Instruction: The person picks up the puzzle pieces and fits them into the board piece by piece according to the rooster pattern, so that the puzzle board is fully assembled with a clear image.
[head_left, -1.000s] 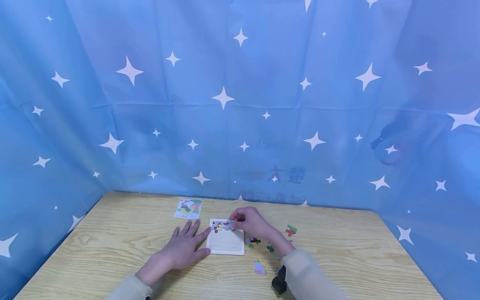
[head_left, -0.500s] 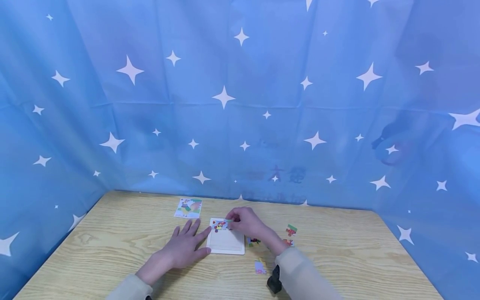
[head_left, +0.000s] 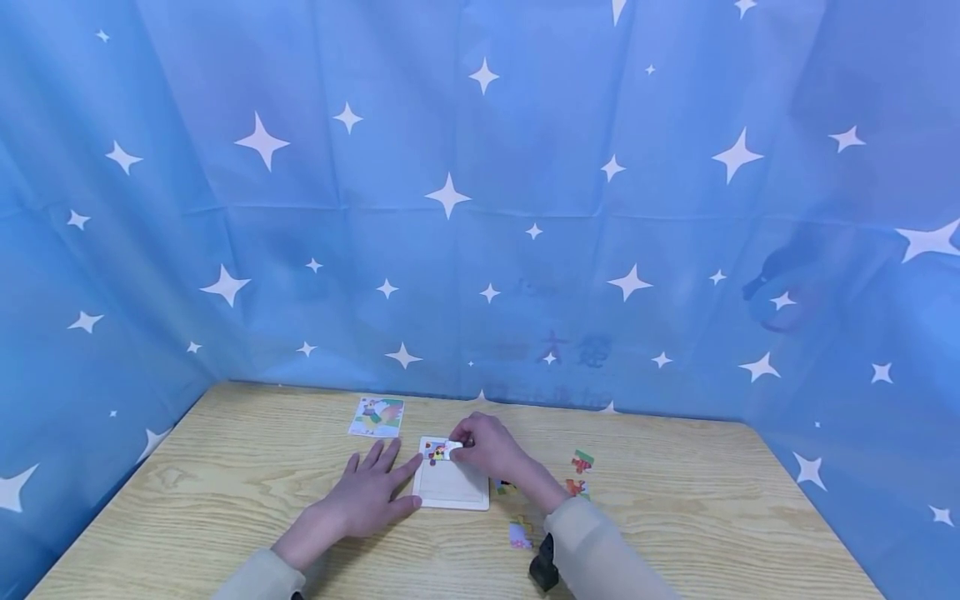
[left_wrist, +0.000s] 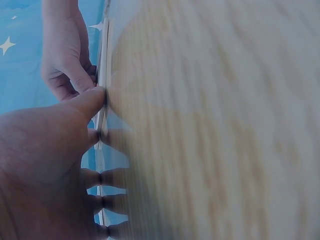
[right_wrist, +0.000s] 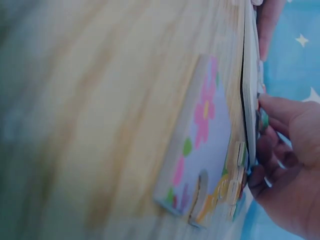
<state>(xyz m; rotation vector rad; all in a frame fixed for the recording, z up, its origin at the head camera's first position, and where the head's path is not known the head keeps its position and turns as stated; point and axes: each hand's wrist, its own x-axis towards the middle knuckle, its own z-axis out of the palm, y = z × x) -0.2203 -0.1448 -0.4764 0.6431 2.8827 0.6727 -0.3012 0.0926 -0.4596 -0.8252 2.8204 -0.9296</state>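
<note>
A white square puzzle tray [head_left: 452,492] lies on the table, with joined jigsaw pieces [head_left: 435,452] along its upper left edge. My right hand [head_left: 491,447] is over the tray's upper right part and pinches a jigsaw piece [head_left: 452,447] between thumb and fingers, beside the joined ones. In the right wrist view those fingertips meet at the tray's rim, and the held piece is mostly hidden. My left hand [head_left: 369,493] rests flat with fingers spread; its thumb and index finger touch the tray's left edge.
A picture card [head_left: 377,417] lies behind my left hand. Right of the tray are loose pieces: a red and green one [head_left: 582,461], an orange one [head_left: 577,487], a lilac flowered one [head_left: 520,534] and one partly under my forearm [head_left: 506,487]. A starry blue curtain [head_left: 480,250] hangs behind the table.
My right hand has shifted slightly left over the tray, and the piece in its fingers has turned and now looks whiter. The left hand has stayed in place.
</note>
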